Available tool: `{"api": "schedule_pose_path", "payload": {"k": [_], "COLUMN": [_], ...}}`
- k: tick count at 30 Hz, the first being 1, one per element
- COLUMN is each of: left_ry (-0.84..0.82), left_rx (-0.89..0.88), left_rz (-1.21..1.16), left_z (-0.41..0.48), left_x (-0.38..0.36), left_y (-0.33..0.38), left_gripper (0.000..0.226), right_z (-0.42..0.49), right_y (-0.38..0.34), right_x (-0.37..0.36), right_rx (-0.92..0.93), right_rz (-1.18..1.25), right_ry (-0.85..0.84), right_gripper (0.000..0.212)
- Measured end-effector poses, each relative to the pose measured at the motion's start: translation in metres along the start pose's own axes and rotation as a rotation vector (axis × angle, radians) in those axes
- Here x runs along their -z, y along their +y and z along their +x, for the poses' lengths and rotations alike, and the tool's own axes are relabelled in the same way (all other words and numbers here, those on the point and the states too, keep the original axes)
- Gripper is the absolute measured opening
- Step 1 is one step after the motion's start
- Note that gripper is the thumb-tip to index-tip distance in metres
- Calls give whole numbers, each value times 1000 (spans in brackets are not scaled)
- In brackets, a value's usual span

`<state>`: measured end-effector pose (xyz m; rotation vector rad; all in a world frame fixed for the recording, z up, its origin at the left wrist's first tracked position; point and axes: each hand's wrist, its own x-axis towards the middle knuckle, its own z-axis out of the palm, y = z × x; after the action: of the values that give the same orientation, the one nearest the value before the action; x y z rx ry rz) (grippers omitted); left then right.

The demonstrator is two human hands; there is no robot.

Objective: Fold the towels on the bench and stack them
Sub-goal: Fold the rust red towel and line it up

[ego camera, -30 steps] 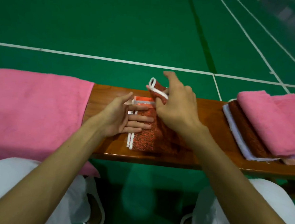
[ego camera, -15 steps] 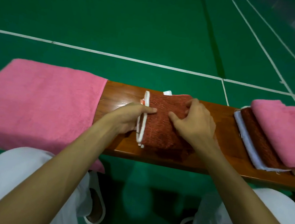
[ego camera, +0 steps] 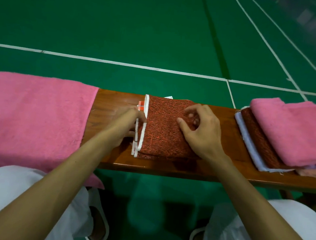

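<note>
1. The red towel [ego camera: 164, 128] lies folded mid-tabletop [ego camera: 117, 101], between a spread pink towel [ego camera: 34, 117] and the folded stack [ego camera: 285, 130].
2. The right hand [ego camera: 203, 134] curls into its right half, gripping fabric. The left hand [ego camera: 122, 124] is blurred at the white trim [ego camera: 143, 133]; its grasp cannot be determined.
3. Recommended: align trim edges flush, press the fold flat, then lift with both hands supporting all layers.

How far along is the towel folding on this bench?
Done: folded stack at the right end of the bench, pink on top. In hand: left hand and right hand on the folded rust-red towel mid-bench. Left: the pink towel spread over the left end, then stacking.
</note>
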<state>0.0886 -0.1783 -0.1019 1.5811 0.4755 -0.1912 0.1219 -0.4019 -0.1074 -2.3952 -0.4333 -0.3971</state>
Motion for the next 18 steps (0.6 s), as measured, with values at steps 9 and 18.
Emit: {"api": "schedule_pose_path", "payload": {"k": [9, 18], "left_ry": [135, -5], "left_rx": [-829, -652], "left_rz": [968, 1215], "left_z": [-10, 4], "left_x": [-20, -27], "left_y": [-14, -41], "left_gripper": [66, 69], "right_z": [6, -2], "right_y": [-1, 10], "right_x": [-6, -28], "right_rx": [124, 112], "right_rz": [-279, -320], "right_ry": [-360, -523], "right_gripper": [75, 71]}}
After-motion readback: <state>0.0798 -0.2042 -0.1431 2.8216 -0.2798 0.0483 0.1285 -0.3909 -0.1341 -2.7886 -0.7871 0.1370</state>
